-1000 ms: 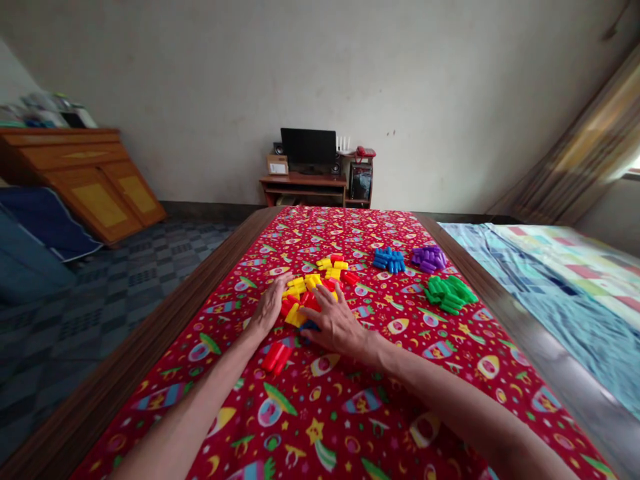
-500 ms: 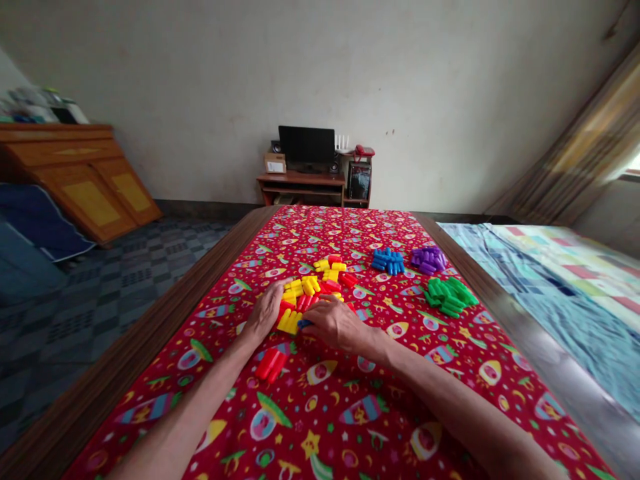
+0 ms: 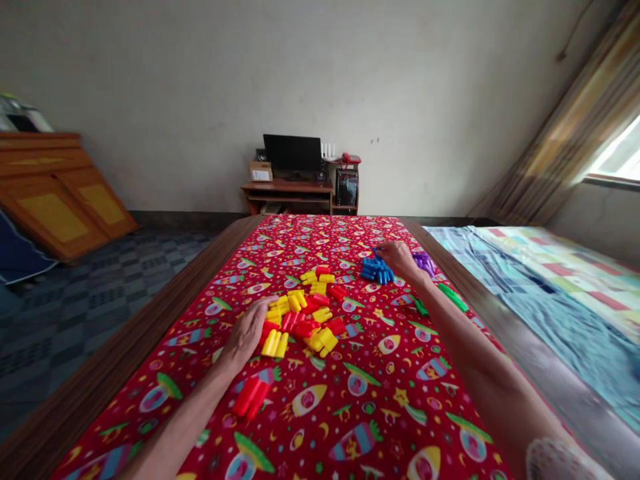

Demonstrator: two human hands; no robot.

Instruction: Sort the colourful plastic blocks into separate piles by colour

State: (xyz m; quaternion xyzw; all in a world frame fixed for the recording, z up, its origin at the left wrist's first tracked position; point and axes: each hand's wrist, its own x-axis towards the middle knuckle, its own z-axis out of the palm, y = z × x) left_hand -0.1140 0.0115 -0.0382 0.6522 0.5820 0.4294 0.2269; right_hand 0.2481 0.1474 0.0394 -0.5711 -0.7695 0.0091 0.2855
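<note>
My left hand lies along the left side of a mixed heap of yellow blocks and red blocks. Its fingers are stretched out and touch the edge of the heap. Over the far side of the blue pile is my right hand, its fingers pinched on a small blue plastic block. Partly behind that hand and wrist sits a purple pile. The right forearm covers most of the green pile. Separate from the heap, a red block lies closer to me.
A red patterned cloth covers the long table with brown edges. To the right stands a bed. A desk with a monitor is against the far wall, and a wooden cabinet stands at the left.
My right hand has moved from the red and yellow heap, away and to the right, to the blue pile, carrying the blue block. My left hand stays by the heap. The view has shifted slightly right.
</note>
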